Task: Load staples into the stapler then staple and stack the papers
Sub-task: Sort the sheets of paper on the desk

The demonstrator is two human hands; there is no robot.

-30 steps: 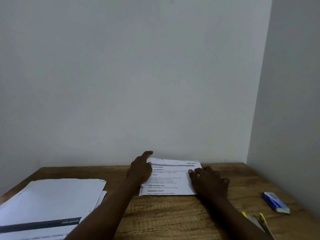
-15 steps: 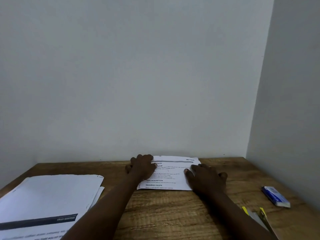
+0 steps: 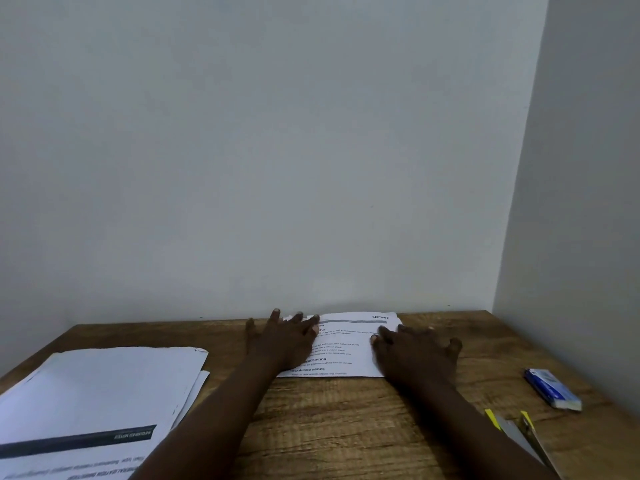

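A printed paper set (image 3: 346, 344) lies flat at the far edge of the wooden desk (image 3: 346, 427), against the wall. My left hand (image 3: 282, 339) rests on its left side with fingers spread and straight. My right hand (image 3: 414, 355) presses flat on its right side. A larger pile of white papers (image 3: 93, 393) lies at the near left, its top sheet showing a dark band. A yellow and grey stapler (image 3: 516, 429) shows partly at the lower right, behind my right forearm. A blue and white staple box (image 3: 552, 389) lies to its right.
Grey walls close the desk at the back and on the right, meeting in a corner (image 3: 491, 306). Bare wood lies between the two paper piles and in front of the printed set.
My left hand has gone from a raised, curled pose at the paper's top left corner to lying flat with spread fingers. The view has tilted slightly; the right hand stays on the paper.
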